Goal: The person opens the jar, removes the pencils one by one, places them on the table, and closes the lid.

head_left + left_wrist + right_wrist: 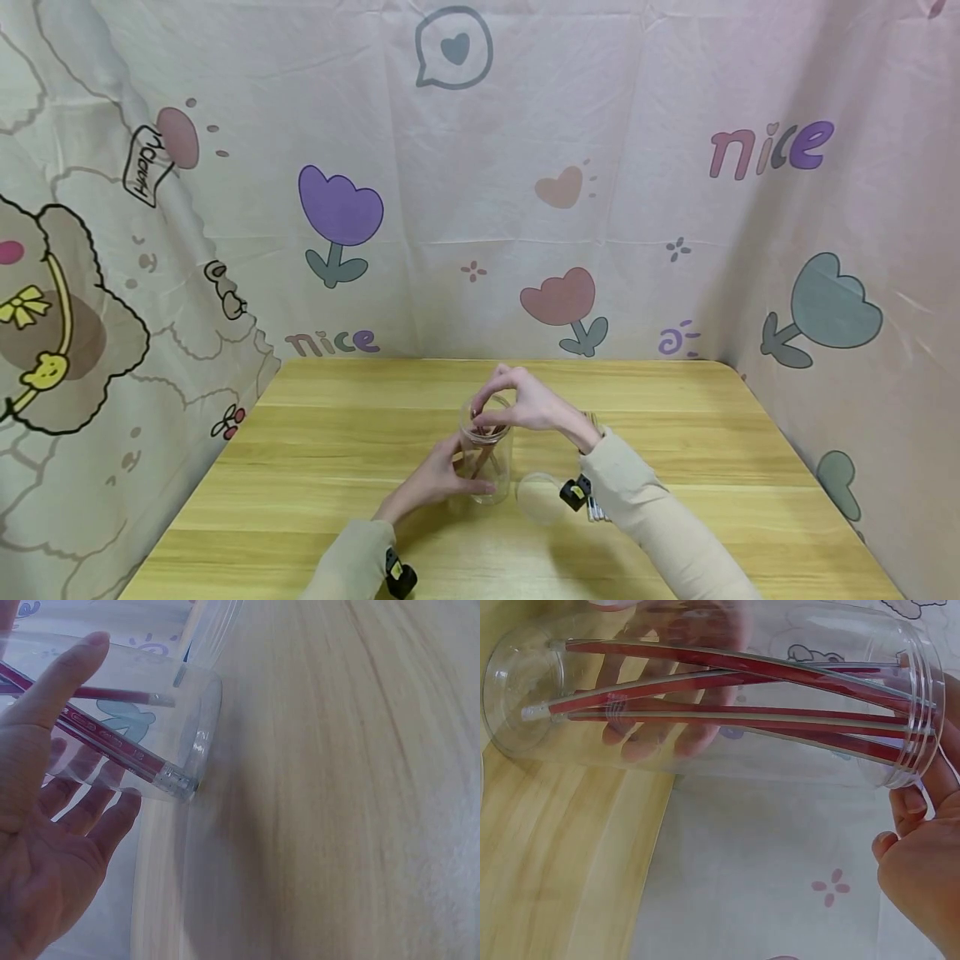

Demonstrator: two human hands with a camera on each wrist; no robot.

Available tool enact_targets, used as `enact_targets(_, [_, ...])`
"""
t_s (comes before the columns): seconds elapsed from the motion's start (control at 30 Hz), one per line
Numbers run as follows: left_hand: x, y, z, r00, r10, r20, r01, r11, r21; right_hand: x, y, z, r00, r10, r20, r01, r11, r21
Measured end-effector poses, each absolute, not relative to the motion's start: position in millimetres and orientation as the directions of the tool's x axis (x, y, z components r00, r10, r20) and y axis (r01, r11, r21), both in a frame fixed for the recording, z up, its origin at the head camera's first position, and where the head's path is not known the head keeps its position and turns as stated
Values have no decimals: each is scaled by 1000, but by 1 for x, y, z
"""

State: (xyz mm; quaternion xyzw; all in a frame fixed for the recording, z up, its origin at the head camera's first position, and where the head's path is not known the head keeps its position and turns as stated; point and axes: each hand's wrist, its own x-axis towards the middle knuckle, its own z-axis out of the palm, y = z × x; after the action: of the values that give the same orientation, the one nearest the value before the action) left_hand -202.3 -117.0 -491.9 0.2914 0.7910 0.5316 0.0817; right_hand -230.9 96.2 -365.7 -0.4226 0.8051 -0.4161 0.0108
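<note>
A clear plastic jar (501, 477) stands upright on the wooden table with several red pencils (780, 724) leaning inside it. My left hand (435, 477) grips the jar low on its side, thumb in front and fingers behind the wall. In the left wrist view, silvery pencil ends (174, 781) rest near the jar's bottom. At the mouth, my right hand (528, 404) bends down from above, thumb and fingers pinching the top of a pencil just inside the rim. Part of that grip is hidden behind the fingers.
A round transparent lid (538, 498) lies on the table right of the jar. Beyond it, partly under my right forearm, are several more pencils (596, 510) with silvery ends. A printed cloth (465, 208) hangs behind and beside the table (337, 433).
</note>
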Motion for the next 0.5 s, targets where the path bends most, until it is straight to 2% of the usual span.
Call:
enact_targets(0.3, [-202,-115,-492,-834,528,157,343,276,898,-226,102,-367,-659,-618,429,-661,203,-722])
enact_targets(0.5, [-202,-115,-492,-837,522,162,344,273,898,-222,106,-366,-672,-571,471,-666,189,-722])
